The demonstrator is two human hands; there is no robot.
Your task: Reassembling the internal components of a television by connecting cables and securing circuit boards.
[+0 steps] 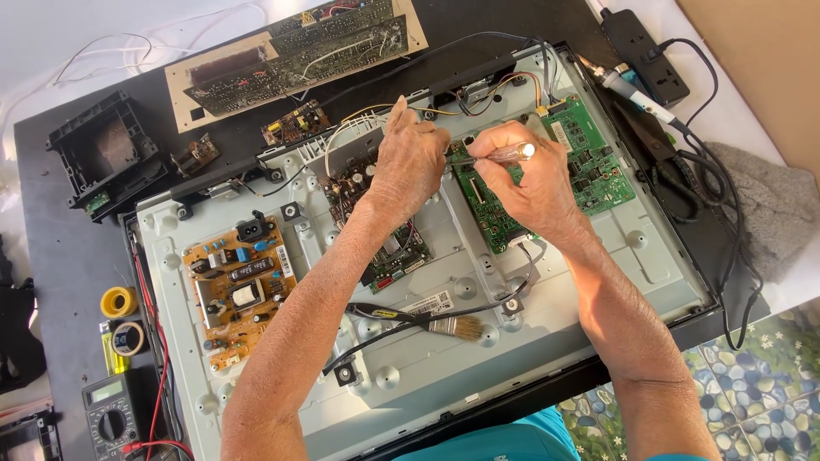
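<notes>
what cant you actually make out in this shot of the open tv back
Head view, the only one:
- Screwdriver tip: hidden behind the left hand.
- Dark board under that hand: mostly covered by hand and forearm.
- Multimeter: cut by the bottom edge.
- Parts on the green board: too small; the right hand covers its middle.

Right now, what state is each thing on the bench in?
Right hand: gripping a screwdriver, tip toward the green board.
Left hand: resting on the panel.
Brush: lying flat on the panel.
Soldering iron: lying at the bench edge.
Meter: display blank.
</notes>
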